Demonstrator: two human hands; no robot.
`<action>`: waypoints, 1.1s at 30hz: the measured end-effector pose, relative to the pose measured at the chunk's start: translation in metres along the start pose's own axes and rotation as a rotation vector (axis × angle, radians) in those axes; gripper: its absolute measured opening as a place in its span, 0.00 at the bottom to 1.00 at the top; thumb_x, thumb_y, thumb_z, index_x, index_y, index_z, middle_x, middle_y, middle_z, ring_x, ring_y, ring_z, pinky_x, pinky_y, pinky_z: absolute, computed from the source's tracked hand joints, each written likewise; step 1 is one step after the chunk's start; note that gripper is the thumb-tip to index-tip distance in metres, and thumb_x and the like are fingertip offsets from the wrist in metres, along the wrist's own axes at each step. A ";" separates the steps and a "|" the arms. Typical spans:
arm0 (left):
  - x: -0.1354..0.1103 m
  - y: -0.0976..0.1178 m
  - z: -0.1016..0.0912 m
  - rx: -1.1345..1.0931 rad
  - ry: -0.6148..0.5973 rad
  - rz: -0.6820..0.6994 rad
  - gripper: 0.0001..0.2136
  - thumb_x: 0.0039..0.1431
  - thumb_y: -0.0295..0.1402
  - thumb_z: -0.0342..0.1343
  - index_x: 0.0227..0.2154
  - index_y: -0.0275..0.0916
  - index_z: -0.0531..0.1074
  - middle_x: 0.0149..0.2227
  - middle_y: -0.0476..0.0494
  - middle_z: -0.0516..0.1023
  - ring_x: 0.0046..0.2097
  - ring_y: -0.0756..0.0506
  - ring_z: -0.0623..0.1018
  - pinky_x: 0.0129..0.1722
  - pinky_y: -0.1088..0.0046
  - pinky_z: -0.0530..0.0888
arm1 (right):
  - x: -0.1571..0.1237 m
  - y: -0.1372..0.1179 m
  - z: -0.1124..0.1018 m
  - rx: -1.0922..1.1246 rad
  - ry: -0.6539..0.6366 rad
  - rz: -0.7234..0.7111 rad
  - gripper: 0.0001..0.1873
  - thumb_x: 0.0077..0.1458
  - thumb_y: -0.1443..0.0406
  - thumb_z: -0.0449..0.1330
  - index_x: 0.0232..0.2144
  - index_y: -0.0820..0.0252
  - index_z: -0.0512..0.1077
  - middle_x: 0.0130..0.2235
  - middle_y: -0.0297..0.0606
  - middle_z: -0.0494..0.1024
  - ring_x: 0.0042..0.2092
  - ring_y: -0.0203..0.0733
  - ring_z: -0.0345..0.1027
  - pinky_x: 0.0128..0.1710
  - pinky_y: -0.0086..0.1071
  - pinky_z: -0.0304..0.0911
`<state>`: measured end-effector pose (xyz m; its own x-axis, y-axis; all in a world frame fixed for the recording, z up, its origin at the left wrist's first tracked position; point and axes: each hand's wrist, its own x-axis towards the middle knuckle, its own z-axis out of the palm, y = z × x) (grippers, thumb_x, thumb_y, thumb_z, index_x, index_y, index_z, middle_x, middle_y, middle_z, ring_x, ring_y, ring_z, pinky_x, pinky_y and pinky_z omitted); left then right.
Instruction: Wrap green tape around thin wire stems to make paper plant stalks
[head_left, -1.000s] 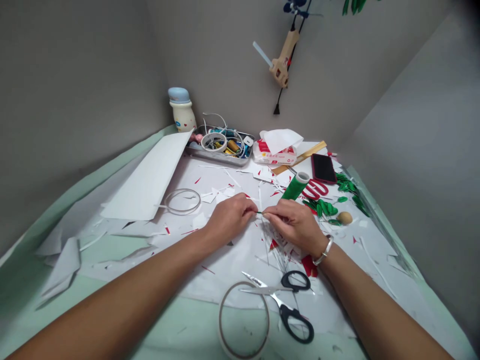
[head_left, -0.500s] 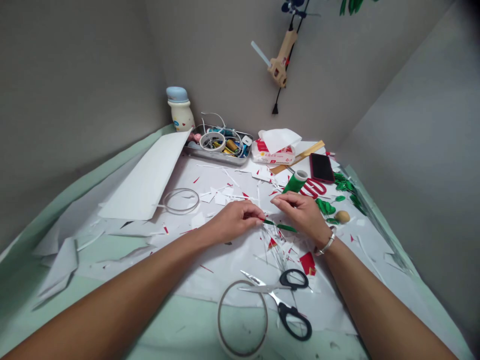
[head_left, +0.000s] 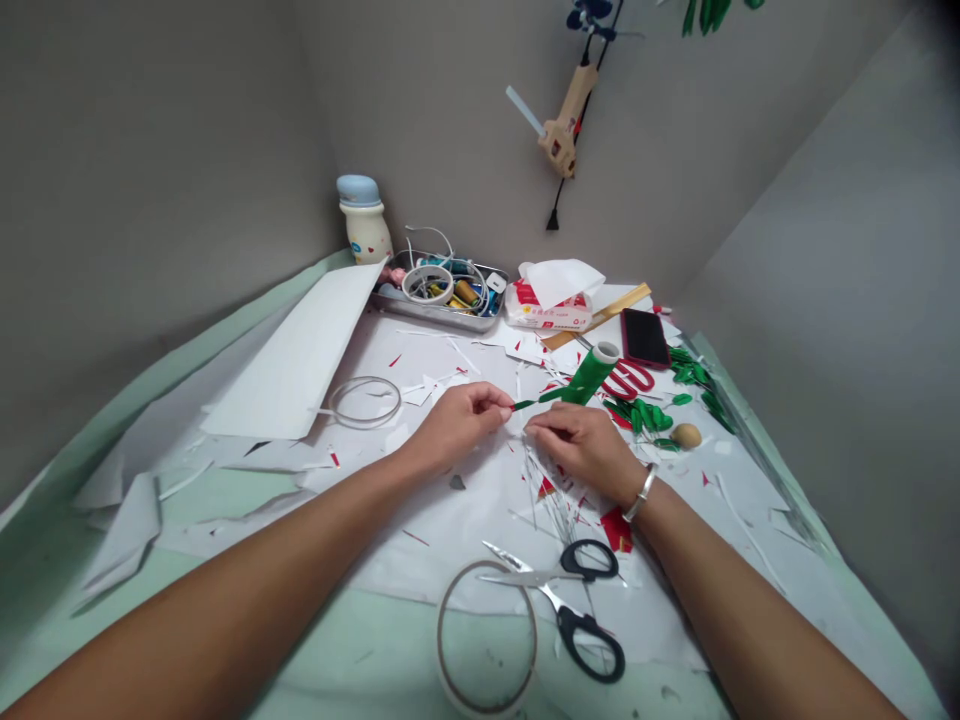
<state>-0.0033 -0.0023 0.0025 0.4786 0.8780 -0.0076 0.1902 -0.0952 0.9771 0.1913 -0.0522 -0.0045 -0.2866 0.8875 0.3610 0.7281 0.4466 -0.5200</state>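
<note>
In my left hand [head_left: 476, 412], thumb and fingertips pinch one end of a thin green strip [head_left: 551, 396] with a bit of red at the held end. The strip points right, toward a standing spool of green thread [head_left: 592, 373]. My right hand [head_left: 581, 442] is just below the strip and the spool, its fingertips pressed together; what they hold, if anything, is too small to make out. A bundle of thin wires [head_left: 551, 495] lies under the right hand. Nearer to me, scissors with black handles [head_left: 581, 620] lie open, their blades across a roll of tape [head_left: 444, 640].
A metal tray [head_left: 450, 320] of spools and tape stands at the back, beside a tissue pack [head_left: 550, 308]. Green leaf pieces [head_left: 649, 415], a small tan ball [head_left: 686, 435], red-handled scissors [head_left: 628, 378] and a phone [head_left: 645, 338] lie right. A glue gun [head_left: 562, 135] hangs on the wall.
My left hand has moved up and slightly left with the green strip, which now reaches toward the spool. My right hand has moved down and left, below the strip.
</note>
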 end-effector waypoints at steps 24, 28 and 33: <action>-0.005 0.008 0.000 -0.001 -0.192 0.046 0.07 0.52 0.33 0.55 0.32 0.35 0.73 0.24 0.51 0.71 0.26 0.53 0.68 0.26 0.78 0.64 | 0.002 0.006 -0.008 0.143 0.125 0.049 0.10 0.57 0.63 0.57 0.31 0.58 0.78 0.30 0.37 0.78 0.32 0.37 0.70 0.33 0.30 0.63; -0.001 0.001 -0.001 0.012 0.001 0.019 0.08 0.51 0.34 0.55 0.32 0.35 0.72 0.26 0.50 0.71 0.25 0.53 0.67 0.23 0.78 0.63 | 0.000 -0.003 0.000 0.026 0.033 -0.028 0.09 0.56 0.66 0.56 0.31 0.58 0.77 0.29 0.36 0.77 0.31 0.36 0.68 0.33 0.29 0.61; -0.002 -0.002 0.001 0.341 0.112 0.112 0.07 0.52 0.30 0.51 0.31 0.37 0.73 0.29 0.48 0.74 0.28 0.50 0.70 0.29 0.75 0.67 | -0.001 -0.012 0.000 -0.106 -0.012 -0.179 0.08 0.57 0.66 0.56 0.32 0.58 0.76 0.25 0.34 0.72 0.30 0.36 0.65 0.34 0.30 0.58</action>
<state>-0.0038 -0.0040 0.0006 0.4190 0.8976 0.1370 0.4257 -0.3275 0.8435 0.1826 -0.0587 0.0017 -0.4248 0.7963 0.4306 0.7258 0.5839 -0.3638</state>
